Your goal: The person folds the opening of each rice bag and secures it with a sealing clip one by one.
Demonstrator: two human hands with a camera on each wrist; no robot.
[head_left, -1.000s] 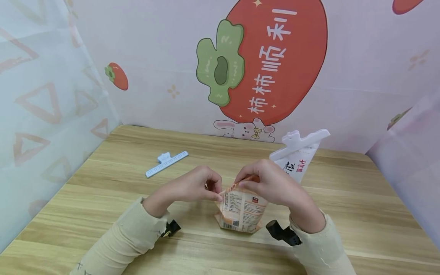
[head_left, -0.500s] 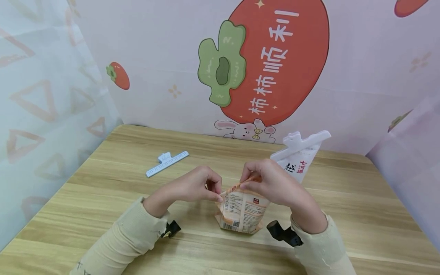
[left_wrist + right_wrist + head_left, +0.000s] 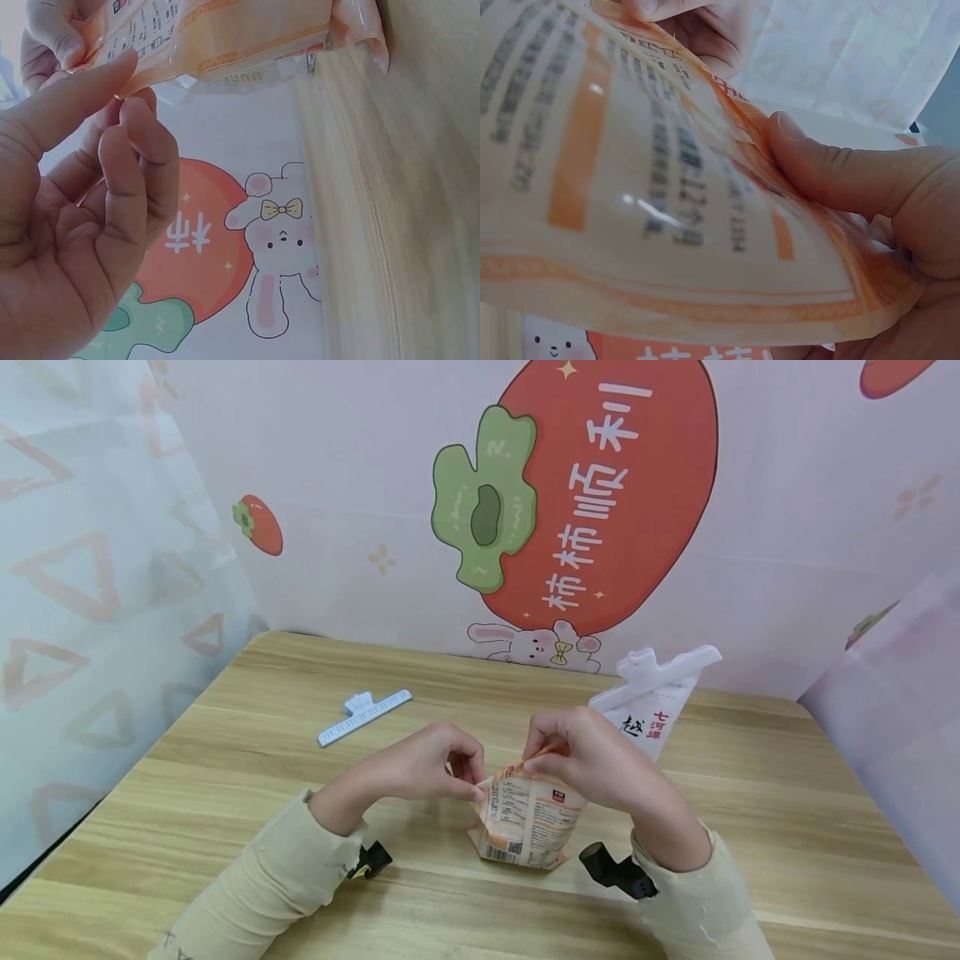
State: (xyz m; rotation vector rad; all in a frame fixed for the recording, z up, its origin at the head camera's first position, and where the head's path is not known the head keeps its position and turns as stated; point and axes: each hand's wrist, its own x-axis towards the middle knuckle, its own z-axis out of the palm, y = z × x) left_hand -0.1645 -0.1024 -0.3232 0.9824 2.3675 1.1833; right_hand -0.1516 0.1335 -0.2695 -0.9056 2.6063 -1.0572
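Note:
An orange and cream printed food bag [image 3: 528, 818] stands on the wooden table between the two hands, its barcode side facing the head camera. At its upper left corner, my left hand [image 3: 438, 764] pinches the edge between thumb and forefinger; the left wrist view shows the bag's corner [image 3: 154, 71] at those fingertips. My right hand [image 3: 592, 760] grips the top edge farther right. In the right wrist view the right thumb [image 3: 840, 169] presses on the bag's folded top [image 3: 742, 135], and the other fingers lie behind it.
A light blue bag clip [image 3: 365, 717] lies on the table [image 3: 262, 693] at the back left. Behind my right hand stands a white bag [image 3: 660, 714] with a white clip [image 3: 652, 677] across its top. Printed cloth walls [image 3: 360, 460] enclose the back and sides.
The hands keep hold of the bag's top edge with only slight shifts. The left forearm has drawn a little to the left.

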